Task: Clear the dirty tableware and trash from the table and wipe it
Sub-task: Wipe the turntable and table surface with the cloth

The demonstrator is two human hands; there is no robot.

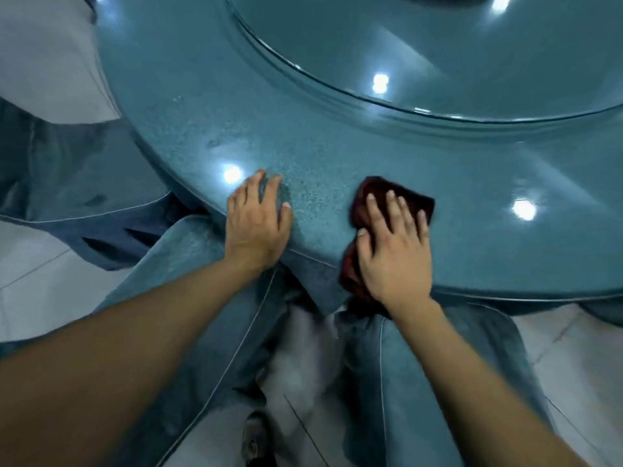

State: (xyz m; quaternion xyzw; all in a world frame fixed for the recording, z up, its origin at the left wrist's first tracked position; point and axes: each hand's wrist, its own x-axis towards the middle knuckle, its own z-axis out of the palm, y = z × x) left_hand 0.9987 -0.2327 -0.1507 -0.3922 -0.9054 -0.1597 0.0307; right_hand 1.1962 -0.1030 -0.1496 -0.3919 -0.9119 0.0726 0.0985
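A round teal table (337, 143) with a glossy speckled top fills the upper view. My right hand (394, 244) presses flat, fingers spread, on a dark red cloth (404, 193) at the table's near edge; part of the cloth hangs over the rim. My left hand (258, 220) rests flat on the tabletop near the edge, to the left of the cloth, fingers straight. No tableware or trash shows on the visible surface.
A raised glass turntable (438, 45) sits at the table's centre. Teal upholstered chairs stand below the near edge (202, 298) and at the left (67, 183). Pale tiled floor (573, 365) lies around them.
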